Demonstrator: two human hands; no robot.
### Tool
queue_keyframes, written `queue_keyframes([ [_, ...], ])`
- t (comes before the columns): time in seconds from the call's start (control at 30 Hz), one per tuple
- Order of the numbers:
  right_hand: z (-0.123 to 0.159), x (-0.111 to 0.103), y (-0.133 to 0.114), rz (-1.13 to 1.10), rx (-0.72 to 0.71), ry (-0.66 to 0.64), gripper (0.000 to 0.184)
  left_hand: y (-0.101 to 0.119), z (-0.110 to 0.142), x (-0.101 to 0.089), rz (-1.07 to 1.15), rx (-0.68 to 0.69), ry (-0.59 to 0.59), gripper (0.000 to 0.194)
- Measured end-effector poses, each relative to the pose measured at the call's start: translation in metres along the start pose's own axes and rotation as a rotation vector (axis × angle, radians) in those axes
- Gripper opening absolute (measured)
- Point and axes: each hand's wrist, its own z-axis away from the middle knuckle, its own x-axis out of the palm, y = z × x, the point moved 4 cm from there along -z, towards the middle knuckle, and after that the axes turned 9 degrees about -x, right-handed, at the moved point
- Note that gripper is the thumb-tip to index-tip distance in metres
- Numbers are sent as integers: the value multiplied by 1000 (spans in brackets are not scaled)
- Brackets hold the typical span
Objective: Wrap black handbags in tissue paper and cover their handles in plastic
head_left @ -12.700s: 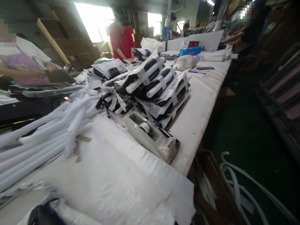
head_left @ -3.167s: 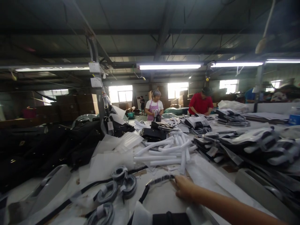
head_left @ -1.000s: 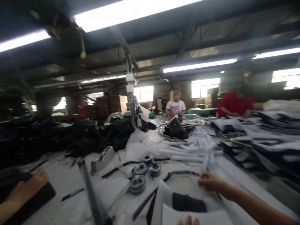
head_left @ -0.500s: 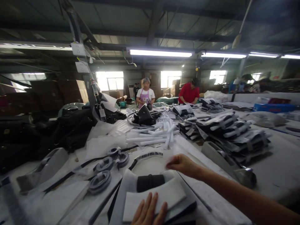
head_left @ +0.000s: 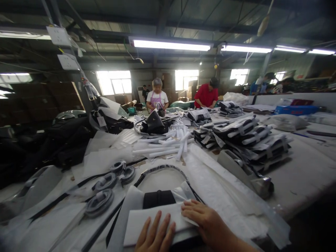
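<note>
My left hand (head_left: 156, 233) lies flat with spread fingers on a folded white padding sheet (head_left: 147, 218). The sheet covers the front of a black bag (head_left: 159, 198), whose upper part shows above it. At the sheet's right end rests my right hand (head_left: 206, 218), its fingers stretched out and close together. A small pale piece (head_left: 190, 221) sticks out from under those fingers; I cannot tell what it is. Beyond the bag arches its plastic-wrapped handle (head_left: 162, 168). White wrapping surrounds the bag's left side, and its lower edge is partly hidden by my hands.
Coiled, wrapped straps (head_left: 99, 202) lie to the left, with a grey tape dispenser (head_left: 244, 175) to the right. White rolls (head_left: 168, 145) and stacked wrapped bags (head_left: 252, 140) are farther back. Black bags (head_left: 65, 140) fill the left. Two people (head_left: 157, 98) work across the table.
My right hand has come down from above the bag's right side, with a thin pale piece, onto the padding sheet. My left hand stays on the sheet. The view has shifted slightly.
</note>
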Motion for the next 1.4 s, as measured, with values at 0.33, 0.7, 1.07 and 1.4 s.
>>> queue_keyframes([
  [0.33,5,2,-1,6,-32,71,53,10,-32,2,183,19,-13,35],
  [0.7,9,-4,-7,95,-159,200,46,11,-12,12,194,20,-87,44],
  [1.07,20,-22,-34,443,-354,308,28,17,-19,4,104,41,-126,47],
  [1.4,34,-41,-58,265,-347,284,14,20,-28,-7,64,76,-126,45],
])
